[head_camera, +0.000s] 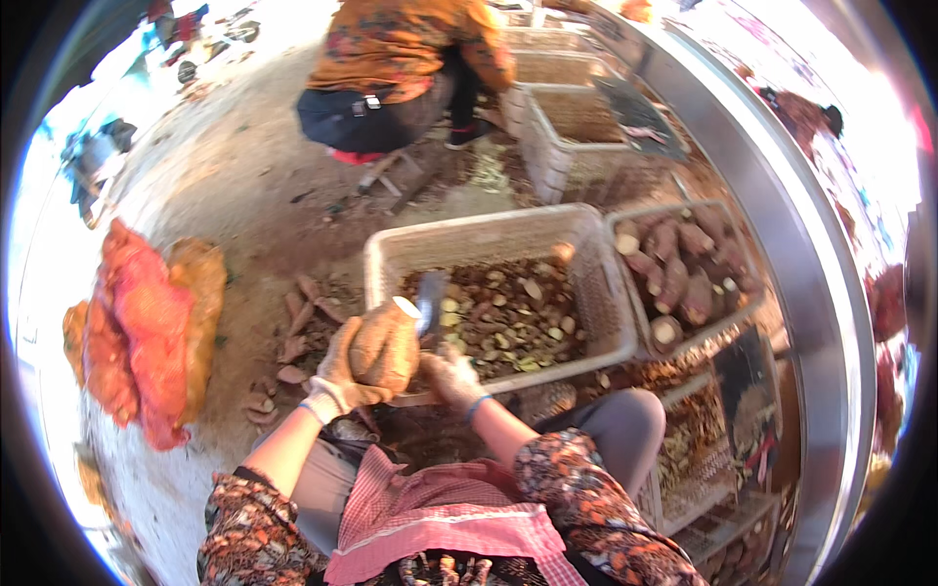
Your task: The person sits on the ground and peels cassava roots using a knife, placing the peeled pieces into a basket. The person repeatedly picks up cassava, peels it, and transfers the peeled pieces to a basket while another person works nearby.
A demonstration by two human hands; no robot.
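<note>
My left hand [338,377], in a pale knit glove, cradles a large brown tuber [382,350] from below and the left side. A white cut face shows at the tuber's upper end. Gloved as well, my right hand [451,379] grips a broad-bladed knife whose blurred blade [431,299] points up beside the tuber; the handle is mostly hidden by the hand. Both hands are over the near left edge of a pale plastic crate [476,228]. Small cut pieces and dark trimmings [506,315] cover the crate's floor.
At the right, a smaller crate [755,308] holds several purplish tubers [667,249]. Peelings [297,322] lie on the ground, left of the big crate. Filled red mesh sacks [150,329] lie farther left. Ahead, a person [407,51] sits beside more crates [553,157]. A metal rail [791,212] curves along the right.
</note>
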